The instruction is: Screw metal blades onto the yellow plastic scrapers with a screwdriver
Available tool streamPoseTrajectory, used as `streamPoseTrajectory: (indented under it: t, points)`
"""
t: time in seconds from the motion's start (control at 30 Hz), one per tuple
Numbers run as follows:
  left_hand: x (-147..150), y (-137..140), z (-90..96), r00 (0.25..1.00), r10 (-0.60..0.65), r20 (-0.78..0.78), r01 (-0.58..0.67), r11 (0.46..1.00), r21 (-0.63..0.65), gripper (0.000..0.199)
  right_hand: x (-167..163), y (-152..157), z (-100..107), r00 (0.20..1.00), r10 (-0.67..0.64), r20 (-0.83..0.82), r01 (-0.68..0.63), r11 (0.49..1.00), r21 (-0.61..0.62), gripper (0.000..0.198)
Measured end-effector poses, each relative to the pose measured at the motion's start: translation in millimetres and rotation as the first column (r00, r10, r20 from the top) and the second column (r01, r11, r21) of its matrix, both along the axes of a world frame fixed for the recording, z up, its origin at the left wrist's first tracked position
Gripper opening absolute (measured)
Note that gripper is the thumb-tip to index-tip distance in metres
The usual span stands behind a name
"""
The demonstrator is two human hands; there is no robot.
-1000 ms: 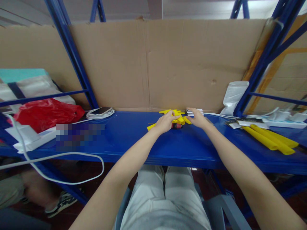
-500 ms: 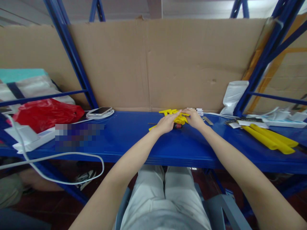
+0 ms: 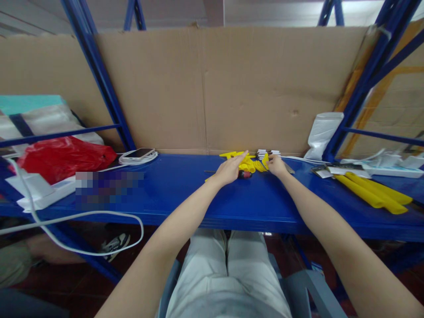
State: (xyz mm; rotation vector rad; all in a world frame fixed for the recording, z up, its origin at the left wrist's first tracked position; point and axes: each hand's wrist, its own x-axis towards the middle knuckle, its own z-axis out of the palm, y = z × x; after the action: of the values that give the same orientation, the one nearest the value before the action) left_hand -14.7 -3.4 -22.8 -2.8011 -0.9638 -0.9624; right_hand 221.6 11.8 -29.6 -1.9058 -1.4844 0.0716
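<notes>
My left hand (image 3: 228, 171) lies with its fingers stretched out against a heap of yellow plastic parts (image 3: 247, 166) at the back of the blue table. A yellow piece (image 3: 265, 160) stands tilted in the pinched fingers of my right hand (image 3: 277, 166), just right of the heap; its exact kind is too small to make out. Under my left hand rests what looks like a screwdriver (image 3: 245, 175), its dark red and black handle to the right and a thin shaft to the left. Behind my right hand is a stack of small white items (image 3: 269, 153).
Yellow rolled sheets (image 3: 374, 192) and a white power strip (image 3: 394, 168) lie on the right. A phone (image 3: 141, 153) on a coiled white cable and a red bag (image 3: 66, 157) are at left. Cardboard (image 3: 205, 88) walls off the back; a white cable loop hangs over the front edge.
My right hand has moved right, off the heap, with a yellow piece in its fingers. More of the yellow parts now shows. My left hand has hardly moved.
</notes>
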Motion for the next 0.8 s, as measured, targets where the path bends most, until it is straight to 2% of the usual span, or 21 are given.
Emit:
streamPoseTrajectory:
  t: [0.1,0.2,0.37,0.5,0.57,0.67,0.8]
  points:
    - [-0.9,2.7,-1.6,1.0,-0.012,0.01,0.012,1.0,0.005,0.074,-5.4,-1.2,0.4,0.996,-0.048,0.072,0.059,0.986,-0.153,0.039]
    - [-1.4,3.9,-2.3,1.0,-0.021,0.013,0.021,1.0,0.015,0.075,-11.2,-5.3,1.3,0.99,-0.046,0.134,0.071,0.979,-0.191,0.037]
    - [-1.1,3.6,-2.0,1.0,-0.018,0.014,0.018,1.0,0.011,0.076,-16.3,-9.5,1.2,0.95,0.066,0.305,0.018,0.964,-0.267,0.034]
    - [-0.9,3.2,-1.9,0.999,-0.028,0.031,0.027,1.0,0.014,0.076,-14.5,-11.3,5.5,0.945,0.125,0.303,-0.042,0.963,-0.265,0.038]
    - [-0.9,2.7,-1.8,0.999,-0.023,0.036,0.023,1.0,0.006,0.075,-10.0,-14.5,10.1,0.951,0.069,0.303,0.004,0.972,-0.235,0.038]
    - [-1.2,2.0,-1.6,0.999,-0.012,0.039,0.013,1.0,-0.005,0.074,2.5,-22.8,17.1,0.946,-0.109,0.305,0.17,0.969,-0.178,0.039]
    - [-1.5,1.6,-1.3,0.999,-0.022,0.044,0.022,1.0,-0.002,0.075,26.5,-33.5,20.9,0.906,-0.311,0.287,0.372,0.909,-0.188,0.048]
